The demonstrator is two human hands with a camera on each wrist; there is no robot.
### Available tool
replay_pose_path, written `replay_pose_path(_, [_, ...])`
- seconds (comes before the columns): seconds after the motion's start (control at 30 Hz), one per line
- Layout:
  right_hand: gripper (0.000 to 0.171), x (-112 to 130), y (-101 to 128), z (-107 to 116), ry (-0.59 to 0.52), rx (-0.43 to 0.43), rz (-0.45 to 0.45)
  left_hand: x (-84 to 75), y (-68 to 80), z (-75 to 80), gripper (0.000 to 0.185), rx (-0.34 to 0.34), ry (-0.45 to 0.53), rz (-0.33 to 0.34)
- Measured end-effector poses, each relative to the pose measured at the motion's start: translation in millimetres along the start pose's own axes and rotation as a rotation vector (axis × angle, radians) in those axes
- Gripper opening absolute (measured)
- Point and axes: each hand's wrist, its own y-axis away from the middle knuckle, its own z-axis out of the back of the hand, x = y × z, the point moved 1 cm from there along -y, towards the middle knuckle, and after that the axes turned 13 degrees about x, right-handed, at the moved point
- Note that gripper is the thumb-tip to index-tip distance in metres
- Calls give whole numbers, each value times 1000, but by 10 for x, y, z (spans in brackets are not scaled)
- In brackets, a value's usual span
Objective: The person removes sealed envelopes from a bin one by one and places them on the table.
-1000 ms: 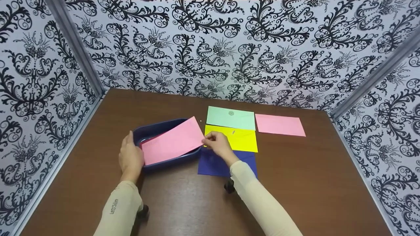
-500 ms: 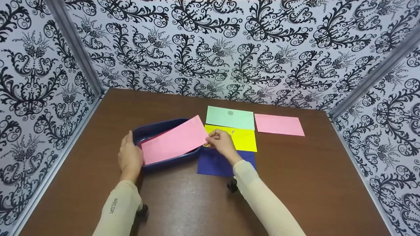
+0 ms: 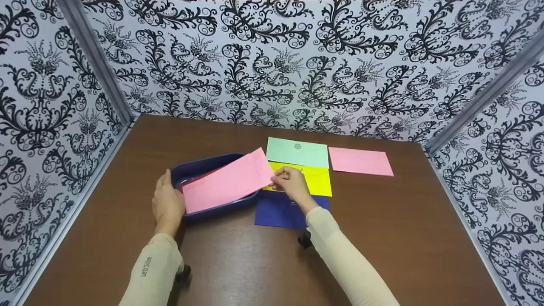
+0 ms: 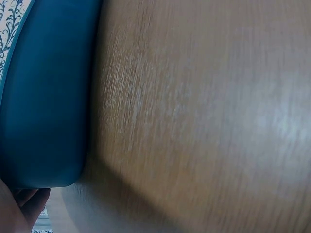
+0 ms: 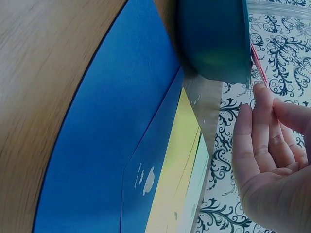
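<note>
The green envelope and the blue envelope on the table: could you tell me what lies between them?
In the head view, the yellow envelope lies between the green envelope and the blue envelope, with the right hand over its near left part.

A pink envelope [image 3: 227, 182] lies tilted across the blue tray [image 3: 199, 166].

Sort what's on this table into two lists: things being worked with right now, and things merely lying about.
In hand:
- pink envelope, pinched at its right end by the right hand, lying across the tray
- blue tray, steadied by the left hand

Lying about:
- yellow envelope
- green envelope
- second pink envelope
- dark blue envelope
</note>
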Motion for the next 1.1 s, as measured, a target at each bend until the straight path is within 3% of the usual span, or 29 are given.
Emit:
replay_pose_path(0.6, [14, -52, 79, 103, -27, -90, 12, -7, -12, 1, 64, 12, 1, 7])
replay_pose_path(0.87, [16, -88, 94, 142, -195, -138, 1, -10, -16, 4, 64, 10, -5, 10])
replay_pose_path(1.1, [18, -142, 114, 187, -253, -157, 4, -17, -10, 0, 64, 6, -5, 16])
